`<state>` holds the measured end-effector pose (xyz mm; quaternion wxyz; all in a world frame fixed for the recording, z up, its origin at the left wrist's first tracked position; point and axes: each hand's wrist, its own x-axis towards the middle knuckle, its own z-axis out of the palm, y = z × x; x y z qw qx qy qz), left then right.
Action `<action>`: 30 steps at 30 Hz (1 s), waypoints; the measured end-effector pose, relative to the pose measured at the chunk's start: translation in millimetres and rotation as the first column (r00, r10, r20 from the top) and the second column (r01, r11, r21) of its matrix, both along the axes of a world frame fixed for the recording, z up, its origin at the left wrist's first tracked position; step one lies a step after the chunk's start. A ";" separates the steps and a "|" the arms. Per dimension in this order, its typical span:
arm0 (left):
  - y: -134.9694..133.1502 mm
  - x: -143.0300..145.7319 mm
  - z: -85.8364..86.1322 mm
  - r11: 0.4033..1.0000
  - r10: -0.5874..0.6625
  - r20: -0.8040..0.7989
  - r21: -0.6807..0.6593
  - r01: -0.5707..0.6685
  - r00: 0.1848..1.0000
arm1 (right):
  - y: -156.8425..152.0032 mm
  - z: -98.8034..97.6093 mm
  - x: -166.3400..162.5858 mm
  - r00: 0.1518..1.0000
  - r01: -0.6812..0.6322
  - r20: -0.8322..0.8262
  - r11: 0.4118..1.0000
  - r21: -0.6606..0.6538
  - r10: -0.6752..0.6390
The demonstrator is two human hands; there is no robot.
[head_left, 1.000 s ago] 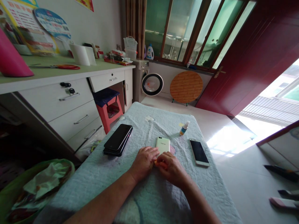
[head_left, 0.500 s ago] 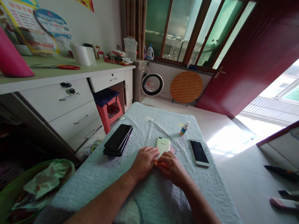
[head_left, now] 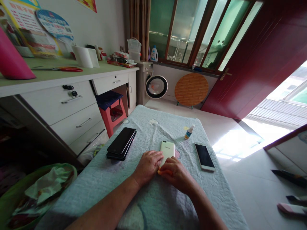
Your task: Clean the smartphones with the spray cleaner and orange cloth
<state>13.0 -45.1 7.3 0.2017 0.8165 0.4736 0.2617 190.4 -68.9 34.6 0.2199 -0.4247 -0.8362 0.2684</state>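
Note:
A white Honor phone (head_left: 167, 150) lies back up on the quilted cover in front of me, its lower end hidden by my hands. My left hand (head_left: 150, 163) holds the phone by its left edge, fingers together and reaching over the back. In my right hand (head_left: 174, 171) an orange cloth (head_left: 164, 172) is bunched under curled fingers at the lower end of the phone. Two stacked dark phones (head_left: 122, 142) lie to the left. On the right are another phone (head_left: 205, 156), screen up, and a small spray bottle (head_left: 189, 132) standing upright.
A pale blue quilted cover (head_left: 148, 131) spreads over the surface under my hands. To the left are a desk with drawers (head_left: 64, 102), a red stool (head_left: 112, 111) and a green bin (head_left: 72, 169). Beyond stand a washing machine with its door open (head_left: 157, 87) and a round wooden tabletop (head_left: 191, 89).
My right hand has shifted slightly down toward me along the phone with the orange cloth. My left hand and the phone stay in place.

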 end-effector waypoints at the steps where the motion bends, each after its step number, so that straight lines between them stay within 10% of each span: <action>1: -0.2 0.0 0.4 1.000 0.002 0.000 -0.001 -0.002 1.000 | -0.3 0.7 -0.2 1.000 -0.005 0.002 1.000 -0.002 0.005; 30: -0.4 0.8 -4.3 1.000 0.004 0.016 0.016 -0.005 1.000 | -11.7 10.4 19.8 0.959 0.151 0.252 0.987 -0.053 -0.133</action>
